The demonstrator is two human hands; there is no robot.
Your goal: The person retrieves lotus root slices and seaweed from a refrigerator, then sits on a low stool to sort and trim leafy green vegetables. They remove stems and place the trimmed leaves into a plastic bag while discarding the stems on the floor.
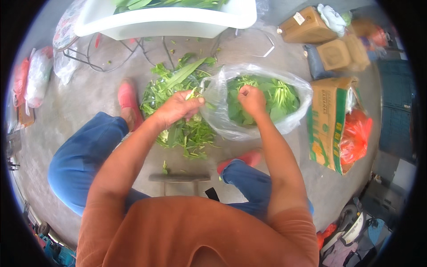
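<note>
My left hand (pixel 179 108) is closed, with a short pale-green stem (pixel 192 93) pinched between thumb and fingers. It hovers over a loose heap of leafy green trimmings (pixel 187 138) on the floor. My right hand (pixel 252 99) is over the mouth of a clear plastic bag (pixel 249 132). Its fingers are drawn together, and whatever they hold, if anything, is hidden. Inside the bag lie leafy greens (pixel 284 95) with light stems, bunched at the right side. One long leaf (pixel 187 74) rests on top of the floor heap.
A white plastic tub (pixel 164 23) with more greens stands ahead on thin metal legs. To the right are a banana carton (pixel 327 122) with a red bag (pixel 356 135), and brown boxes (pixel 307 26). A small stool (pixel 178 178) is between my legs. Plastic bags (pixel 39 78) are at far left.
</note>
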